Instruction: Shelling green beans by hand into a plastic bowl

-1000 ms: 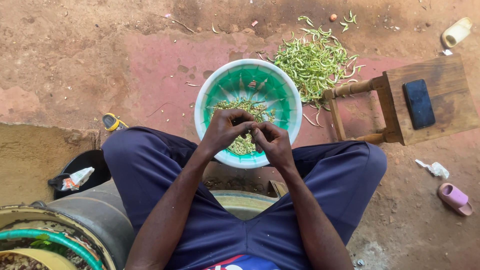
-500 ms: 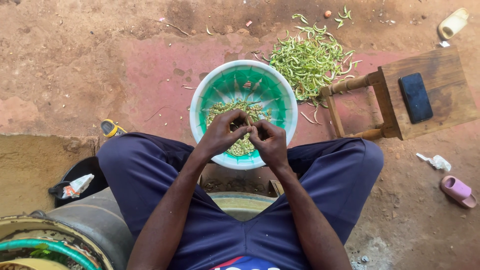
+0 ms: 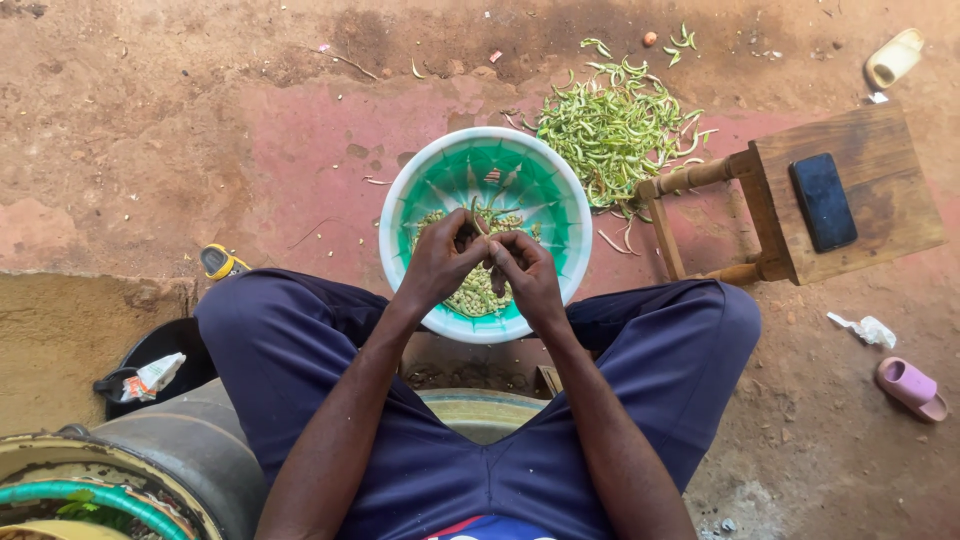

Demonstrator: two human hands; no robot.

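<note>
A round green plastic bowl (image 3: 530, 180) with a white rim sits on the ground between my knees, holding shelled pale-green peas (image 3: 476, 294) and a few pods. Both hands meet over the bowl's near half. My left hand (image 3: 437, 264) and my right hand (image 3: 528, 274) pinch the same thin green pod (image 3: 478, 226) between their fingertips. The pod pokes up between the thumbs; most of it is hidden by my fingers. My forearms run down over dark blue trousers (image 3: 300, 350).
A heap of green pods (image 3: 615, 130) lies on the ground behind the bowl. To the right stands a small wooden stool (image 3: 860, 160) with a dark phone (image 3: 822, 201) on it. A pink sandal (image 3: 910, 388), a black bag (image 3: 150, 360) and a metal basin (image 3: 150, 450) lie around me.
The hands stay together over the bowl, working the pod; they shifted slightly left and the fingers closed tighter around it. The view drifted a little.
</note>
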